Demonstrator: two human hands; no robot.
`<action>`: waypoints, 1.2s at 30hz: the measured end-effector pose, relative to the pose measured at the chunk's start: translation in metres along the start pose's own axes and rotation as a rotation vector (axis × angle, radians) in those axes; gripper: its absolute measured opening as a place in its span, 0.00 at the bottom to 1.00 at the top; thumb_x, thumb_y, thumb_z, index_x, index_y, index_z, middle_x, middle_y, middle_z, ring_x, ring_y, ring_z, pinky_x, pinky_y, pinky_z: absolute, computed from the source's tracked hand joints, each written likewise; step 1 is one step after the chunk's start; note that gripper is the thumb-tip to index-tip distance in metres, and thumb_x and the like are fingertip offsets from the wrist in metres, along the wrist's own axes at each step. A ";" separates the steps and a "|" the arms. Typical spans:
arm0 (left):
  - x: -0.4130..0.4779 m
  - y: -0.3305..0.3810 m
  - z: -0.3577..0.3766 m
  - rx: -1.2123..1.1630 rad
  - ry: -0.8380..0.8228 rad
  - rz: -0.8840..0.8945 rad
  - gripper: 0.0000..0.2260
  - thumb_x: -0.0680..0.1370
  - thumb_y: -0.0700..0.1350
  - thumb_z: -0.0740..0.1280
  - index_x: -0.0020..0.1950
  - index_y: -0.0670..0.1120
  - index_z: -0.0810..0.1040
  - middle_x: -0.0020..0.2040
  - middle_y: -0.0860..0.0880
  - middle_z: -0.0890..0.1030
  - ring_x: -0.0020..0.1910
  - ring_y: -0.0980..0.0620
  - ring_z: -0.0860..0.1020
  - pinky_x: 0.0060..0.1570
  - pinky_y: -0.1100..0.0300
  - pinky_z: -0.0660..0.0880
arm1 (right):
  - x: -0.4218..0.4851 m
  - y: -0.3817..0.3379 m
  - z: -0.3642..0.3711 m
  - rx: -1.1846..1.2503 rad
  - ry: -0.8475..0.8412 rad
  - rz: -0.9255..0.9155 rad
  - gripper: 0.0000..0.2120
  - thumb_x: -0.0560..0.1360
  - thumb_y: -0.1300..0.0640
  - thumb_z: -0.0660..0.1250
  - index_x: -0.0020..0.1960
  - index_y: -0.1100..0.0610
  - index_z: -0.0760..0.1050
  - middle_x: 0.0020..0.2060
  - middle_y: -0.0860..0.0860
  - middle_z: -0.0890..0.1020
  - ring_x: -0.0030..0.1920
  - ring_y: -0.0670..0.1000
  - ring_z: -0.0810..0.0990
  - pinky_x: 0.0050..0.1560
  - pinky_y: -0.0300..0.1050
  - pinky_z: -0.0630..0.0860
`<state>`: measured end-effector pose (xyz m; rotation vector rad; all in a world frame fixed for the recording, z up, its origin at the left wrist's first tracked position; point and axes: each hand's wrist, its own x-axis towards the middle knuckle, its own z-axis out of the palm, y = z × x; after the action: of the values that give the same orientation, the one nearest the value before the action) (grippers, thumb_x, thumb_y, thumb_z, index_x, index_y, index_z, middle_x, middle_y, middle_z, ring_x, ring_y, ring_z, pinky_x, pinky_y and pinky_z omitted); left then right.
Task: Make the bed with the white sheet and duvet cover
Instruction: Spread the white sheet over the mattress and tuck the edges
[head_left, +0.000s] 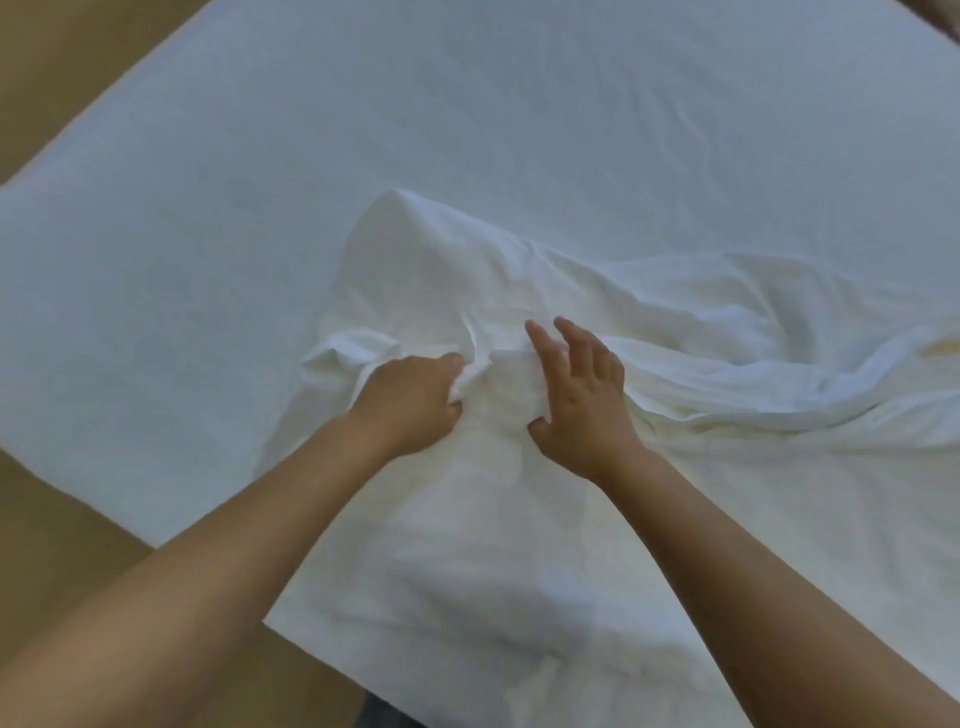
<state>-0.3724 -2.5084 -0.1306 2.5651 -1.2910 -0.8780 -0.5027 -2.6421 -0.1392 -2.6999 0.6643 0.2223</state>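
Note:
A white sheet (467, 104) lies flat over the bed and fills most of the view. On top of it a rumpled white duvet cover (675, 322) spreads from the middle to the right and down to the near edge. My left hand (410, 400) grips a bunched fold of the duvet cover near its left side. Close beside it, my right hand (576, 395) lies on the same cloth with fingers spread and fairly straight, thumb tucked against a fold.
Tan floor (62, 78) shows along the left side and at the lower left past the bed's edge. A small yellowish patch (940, 348) sits in the folds at the far right.

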 end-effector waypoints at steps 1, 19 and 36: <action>-0.013 0.015 0.003 -0.065 -0.037 0.066 0.13 0.78 0.46 0.60 0.62 0.47 0.71 0.56 0.44 0.79 0.54 0.42 0.76 0.45 0.56 0.67 | -0.006 -0.002 -0.002 -0.044 -0.057 -0.061 0.47 0.67 0.59 0.70 0.73 0.45 0.42 0.75 0.58 0.55 0.75 0.62 0.52 0.72 0.58 0.49; -0.046 0.143 0.054 -0.480 -0.531 0.004 0.38 0.70 0.72 0.59 0.70 0.46 0.67 0.66 0.49 0.73 0.64 0.47 0.72 0.58 0.55 0.68 | -0.191 -0.003 -0.008 0.187 -0.055 0.203 0.06 0.78 0.55 0.57 0.46 0.57 0.65 0.36 0.49 0.72 0.37 0.51 0.69 0.30 0.40 0.60; -0.144 0.205 0.167 -0.182 -0.085 -0.027 0.03 0.76 0.36 0.55 0.48 0.44 0.63 0.45 0.43 0.75 0.41 0.43 0.71 0.40 0.54 0.66 | -0.310 0.062 0.010 0.715 0.206 0.686 0.12 0.75 0.66 0.57 0.53 0.61 0.76 0.48 0.51 0.77 0.48 0.50 0.75 0.47 0.39 0.68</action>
<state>-0.6733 -2.5026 -0.1296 2.4338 -1.1415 -1.0671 -0.8051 -2.5593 -0.0953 -1.7571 1.4026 -0.1200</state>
